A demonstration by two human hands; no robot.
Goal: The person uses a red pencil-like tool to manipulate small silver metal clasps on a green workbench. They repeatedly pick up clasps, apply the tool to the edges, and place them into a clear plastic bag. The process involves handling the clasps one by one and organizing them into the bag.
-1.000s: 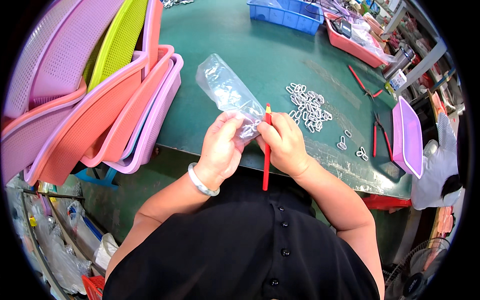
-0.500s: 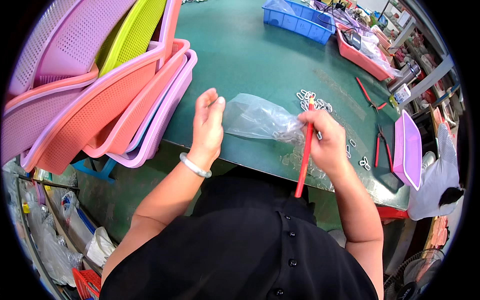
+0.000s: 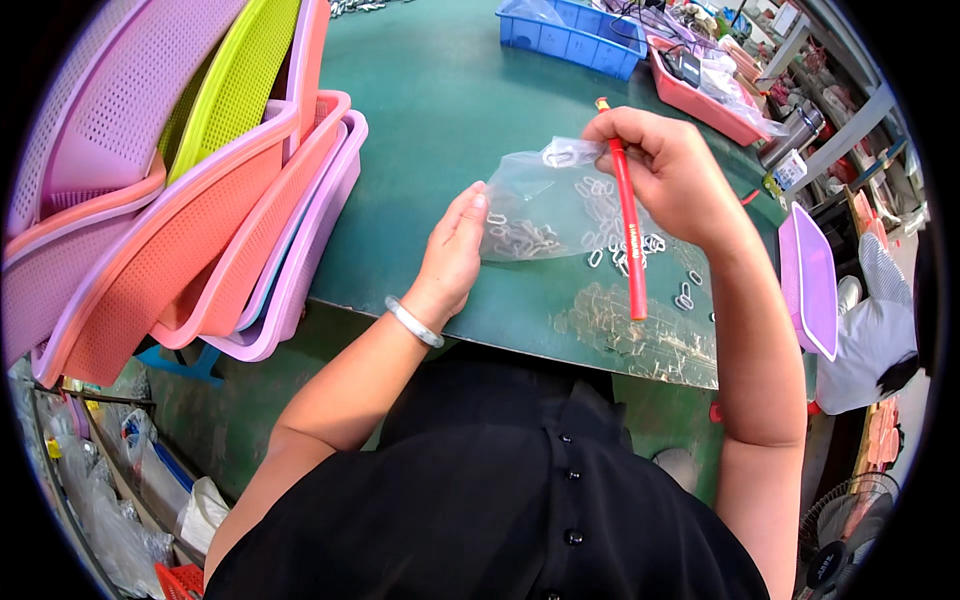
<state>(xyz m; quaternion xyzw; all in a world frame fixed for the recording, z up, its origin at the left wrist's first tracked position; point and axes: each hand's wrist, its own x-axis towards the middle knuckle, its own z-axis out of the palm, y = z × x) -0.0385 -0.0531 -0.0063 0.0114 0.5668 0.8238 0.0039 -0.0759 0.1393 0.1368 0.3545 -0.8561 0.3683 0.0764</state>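
Your right hand (image 3: 665,160) has its grip clamped on the far right corner of the clear plastic bag (image 3: 540,190), with the red pen (image 3: 630,215) held in the same hand; your left hand (image 3: 458,240) lies at the bag's left edge, though whether its grip is closed there cannot be told; the bag hangs over the surface (image 3: 430,110), metal links (image 3: 525,240) gathered near left within it, loose links (image 3: 684,296) lying to the right; the step appears to be handling the loaded bag; the next move seems to call for steady support beneath it.
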